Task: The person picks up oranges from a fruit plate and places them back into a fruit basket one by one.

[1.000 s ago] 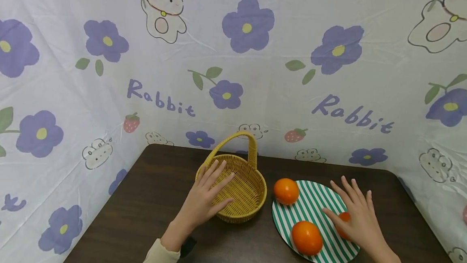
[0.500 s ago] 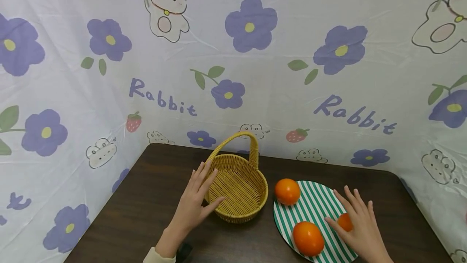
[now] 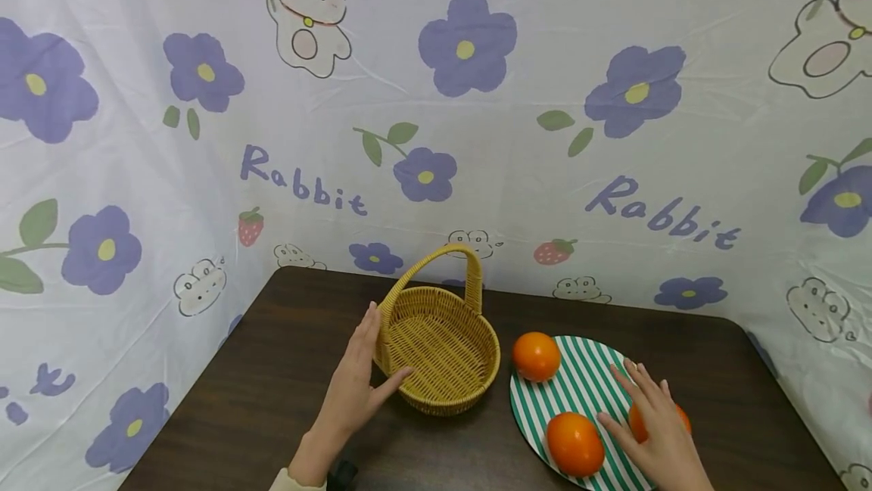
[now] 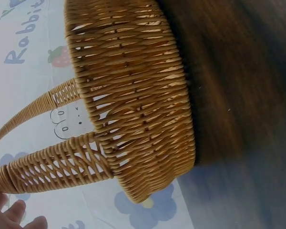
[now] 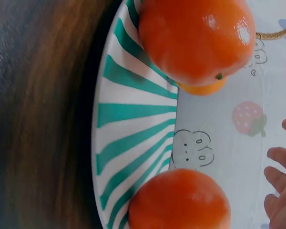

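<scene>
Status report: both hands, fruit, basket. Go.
Left hand open against basket side. Right hand open over orange on striped plate. Nothing between.

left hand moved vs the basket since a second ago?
Yes. The left hand has slid left off the basket interior; its fingers now lie against the outer left rim, thumb at the front wall. The basket stays beside the striped plate.
</scene>
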The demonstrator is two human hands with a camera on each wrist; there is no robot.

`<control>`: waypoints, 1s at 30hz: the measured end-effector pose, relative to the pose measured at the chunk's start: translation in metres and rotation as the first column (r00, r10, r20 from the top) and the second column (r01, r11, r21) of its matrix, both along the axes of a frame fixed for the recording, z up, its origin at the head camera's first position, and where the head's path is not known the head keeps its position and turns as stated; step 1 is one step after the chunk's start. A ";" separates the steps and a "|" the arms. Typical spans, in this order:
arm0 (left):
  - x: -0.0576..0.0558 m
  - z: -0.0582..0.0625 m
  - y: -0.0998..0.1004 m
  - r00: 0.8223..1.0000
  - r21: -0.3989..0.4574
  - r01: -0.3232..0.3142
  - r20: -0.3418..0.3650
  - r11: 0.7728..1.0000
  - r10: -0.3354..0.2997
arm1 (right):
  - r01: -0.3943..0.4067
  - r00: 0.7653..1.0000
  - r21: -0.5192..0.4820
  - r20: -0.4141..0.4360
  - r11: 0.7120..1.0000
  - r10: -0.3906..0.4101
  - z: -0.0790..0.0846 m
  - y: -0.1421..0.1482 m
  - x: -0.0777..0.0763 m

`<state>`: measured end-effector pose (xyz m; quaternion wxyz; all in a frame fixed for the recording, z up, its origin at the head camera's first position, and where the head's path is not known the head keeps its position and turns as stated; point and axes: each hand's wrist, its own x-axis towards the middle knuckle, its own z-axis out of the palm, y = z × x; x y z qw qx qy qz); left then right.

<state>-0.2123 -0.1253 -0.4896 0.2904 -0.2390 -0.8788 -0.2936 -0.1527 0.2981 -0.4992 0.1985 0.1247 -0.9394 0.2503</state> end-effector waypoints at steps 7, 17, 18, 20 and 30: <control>-0.003 -0.011 -0.002 0.996 0.036 -0.043 0.075 0.998 0.041 | -0.076 0.997 -0.029 -0.021 0.997 0.076 -0.006 -0.006 0.001; -0.003 -0.023 -0.005 0.977 0.018 -0.128 0.175 0.992 0.123 | -0.079 0.997 0.001 0.005 0.997 0.079 -0.014 -0.018 0.009; -0.003 -0.025 -0.005 0.974 0.015 -0.133 0.188 0.991 0.128 | -0.081 0.997 0.006 0.014 0.997 0.081 -0.016 -0.019 0.009; -0.004 -0.028 -0.007 0.966 0.003 -0.141 0.221 0.990 0.137 | -0.084 0.996 0.014 0.032 0.996 0.084 -0.018 -0.020 0.010; -0.011 -0.045 -0.013 0.913 -0.068 -0.145 0.375 0.987 0.160 | -0.092 0.989 0.013 0.121 0.996 0.090 -0.026 -0.024 0.014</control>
